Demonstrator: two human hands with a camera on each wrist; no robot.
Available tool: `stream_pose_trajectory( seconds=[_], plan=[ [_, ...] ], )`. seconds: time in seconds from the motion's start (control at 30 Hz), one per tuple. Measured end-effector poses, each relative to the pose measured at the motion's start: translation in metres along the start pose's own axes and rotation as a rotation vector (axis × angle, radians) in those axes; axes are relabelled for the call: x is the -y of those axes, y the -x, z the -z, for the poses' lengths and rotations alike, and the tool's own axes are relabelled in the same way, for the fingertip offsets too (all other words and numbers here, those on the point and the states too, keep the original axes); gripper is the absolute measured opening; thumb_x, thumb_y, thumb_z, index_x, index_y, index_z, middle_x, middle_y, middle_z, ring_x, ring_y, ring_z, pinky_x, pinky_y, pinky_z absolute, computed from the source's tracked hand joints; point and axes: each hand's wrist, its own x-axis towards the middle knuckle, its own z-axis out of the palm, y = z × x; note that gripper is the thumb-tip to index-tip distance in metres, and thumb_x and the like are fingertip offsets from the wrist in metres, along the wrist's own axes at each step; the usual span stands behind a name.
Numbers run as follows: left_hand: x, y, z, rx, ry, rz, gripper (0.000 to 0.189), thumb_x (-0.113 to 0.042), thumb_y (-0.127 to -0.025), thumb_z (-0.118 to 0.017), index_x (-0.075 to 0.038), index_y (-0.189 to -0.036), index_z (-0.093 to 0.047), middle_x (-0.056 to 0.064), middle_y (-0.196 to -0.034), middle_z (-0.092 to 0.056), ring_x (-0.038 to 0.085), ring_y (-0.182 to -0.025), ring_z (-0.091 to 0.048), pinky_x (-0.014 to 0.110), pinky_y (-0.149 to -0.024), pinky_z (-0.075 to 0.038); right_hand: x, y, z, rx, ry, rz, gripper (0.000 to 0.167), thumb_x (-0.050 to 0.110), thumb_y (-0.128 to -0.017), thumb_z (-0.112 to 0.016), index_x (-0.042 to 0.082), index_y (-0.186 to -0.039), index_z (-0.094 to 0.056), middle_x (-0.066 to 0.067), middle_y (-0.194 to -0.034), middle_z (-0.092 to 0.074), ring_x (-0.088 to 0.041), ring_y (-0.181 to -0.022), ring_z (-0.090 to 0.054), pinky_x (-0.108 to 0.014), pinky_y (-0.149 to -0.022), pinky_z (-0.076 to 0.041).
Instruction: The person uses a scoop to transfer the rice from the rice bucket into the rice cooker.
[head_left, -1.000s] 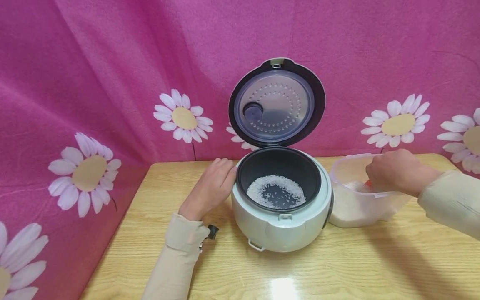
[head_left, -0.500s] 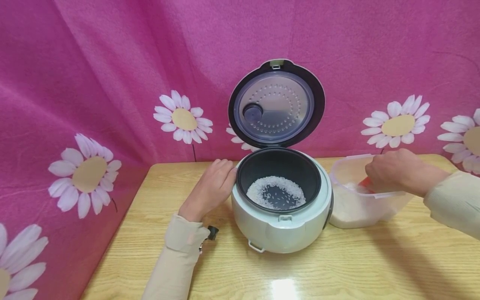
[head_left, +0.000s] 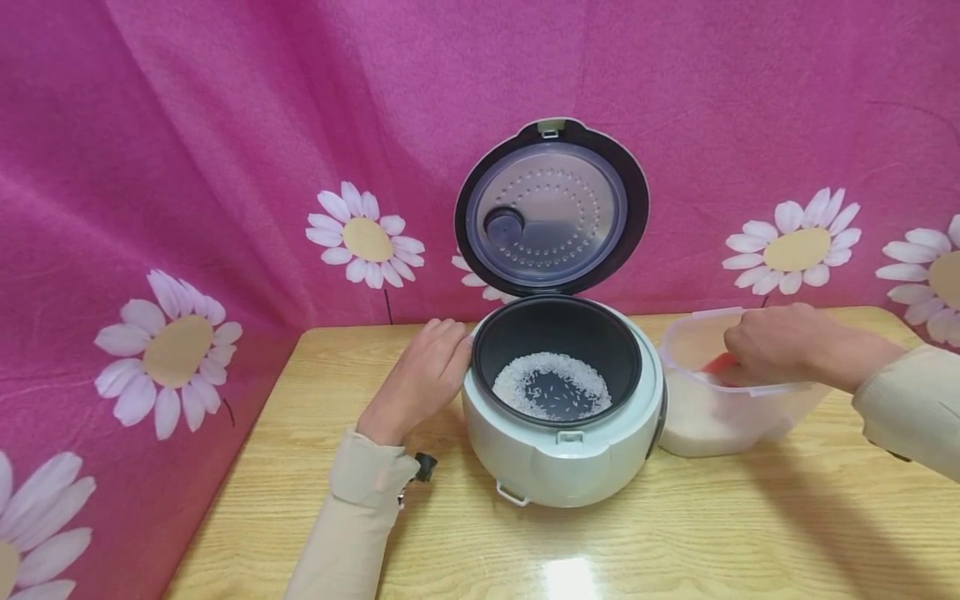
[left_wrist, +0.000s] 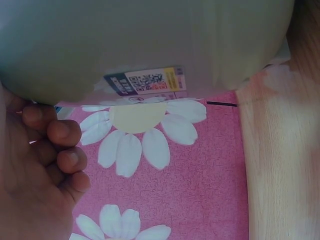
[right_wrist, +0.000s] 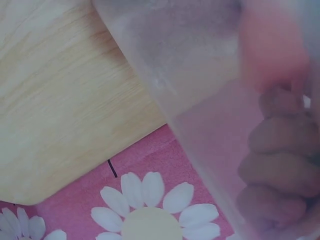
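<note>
Rice (head_left: 517,385) sits in a ring inside the rice cooker (head_left: 558,467) on the desk (head_left: 450,550), its lid (head_left: 555,258) up. Right of the cooker, the right hand (head_left: 780,343) holds a red scoop (head_left: 720,365) with curled fingers in a see-through tub (head_left: 772,407). Left of the cooker, the left hand (head_left: 422,373) touches its side, fingers loosely bent.

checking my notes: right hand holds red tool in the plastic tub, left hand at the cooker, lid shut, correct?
The lid isn't shut: the head view shows it open above the cooker. The rest stands: right hand holding the red tool in the plastic tub, left hand at the cooker.
</note>
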Motion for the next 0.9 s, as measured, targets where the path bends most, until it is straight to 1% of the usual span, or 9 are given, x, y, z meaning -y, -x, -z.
stream_pose_trajectory(
  seconds=[0.2, 0.4, 0.53, 0.67, 0.9],
  plan=[
    [-0.0009, 0.0000, -0.0001, 0.001, -0.005, 0.009, 0.023, -0.030, -0.106, -0.047, -0.015, -0.105, -0.065, 0.000, -0.091, -0.058, 0.017, -0.094, -0.050, 0.033, -0.086, -0.048, 0.0004, -0.0023, -0.0025, 0.002, -0.094, 0.004, 0.038, 0.038, -0.086, -0.074, 0.023, -0.061, -0.050, 0.009, -0.057, -0.038, -0.008, -0.053, -0.038, -0.028, -0.049, -0.028],
    [-0.0012, 0.0000, 0.0001, 0.002, 0.002, 0.010, 0.022, -0.029, -0.106, -0.047, -0.016, -0.105, -0.065, 0.000, -0.090, -0.058, 0.017, -0.094, -0.049, 0.033, -0.086, -0.047, 0.0033, -0.0036, -0.0056, -0.036, -0.125, -0.007, 0.040, 0.037, -0.084, -0.073, 0.024, -0.058, -0.046, 0.012, -0.055, -0.032, -0.007, -0.053, -0.032, -0.027, -0.051, -0.022],
    [-0.0014, 0.0001, -0.0004, 0.001, 0.005, 0.006, 0.023, -0.030, -0.106, -0.047, -0.016, -0.107, -0.065, -0.001, -0.092, -0.059, 0.017, -0.094, -0.049, 0.033, -0.086, -0.047, 0.0043, -0.0030, -0.0074, -0.041, -0.139, -0.021, 0.043, 0.037, -0.083, -0.072, 0.026, -0.054, -0.041, 0.013, -0.054, -0.026, -0.006, -0.053, -0.028, -0.027, -0.051, -0.018],
    [-0.0012, -0.0001, -0.0005, -0.002, -0.002, -0.004, 0.023, -0.029, -0.106, -0.047, -0.015, -0.106, -0.065, 0.000, -0.091, -0.059, 0.017, -0.094, -0.049, 0.034, -0.087, -0.047, 0.0039, -0.0032, -0.0083, -0.031, -0.164, -0.043, 0.043, 0.036, -0.084, -0.071, 0.026, -0.053, -0.042, 0.013, -0.052, -0.028, -0.006, -0.052, -0.030, -0.027, -0.051, -0.020],
    [-0.0011, 0.0000, -0.0002, -0.005, -0.005, -0.009, 0.023, -0.029, -0.106, -0.047, -0.015, -0.105, -0.065, 0.000, -0.090, -0.058, 0.018, -0.094, -0.049, 0.034, -0.087, -0.047, 0.0022, -0.0062, -0.0095, 0.006, -0.222, -0.059, 0.039, 0.038, -0.088, -0.070, 0.027, -0.055, -0.051, 0.013, -0.053, -0.038, -0.005, -0.053, -0.038, -0.026, -0.052, -0.027]
  ],
)
